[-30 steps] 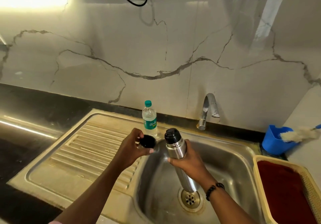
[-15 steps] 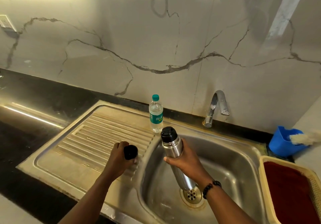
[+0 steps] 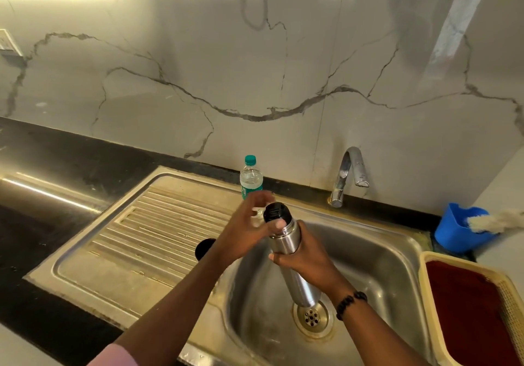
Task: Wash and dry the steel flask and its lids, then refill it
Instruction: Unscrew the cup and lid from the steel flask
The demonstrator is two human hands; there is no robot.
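Head view: left hand (image 3: 243, 223), blurred, half hides the outer lid (image 3: 204, 248) and pinches the flask (image 3: 289, 255)'s cap; right hand (image 3: 307, 260) grips its body.

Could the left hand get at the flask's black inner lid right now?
Probably yes. The left hand is already at the black inner lid, thumb against it, nothing between them, while the right hand holds the flask over the sink.

left hand (image 3: 249, 225) motion-blurred, outer lid (image 3: 204, 248) half hidden
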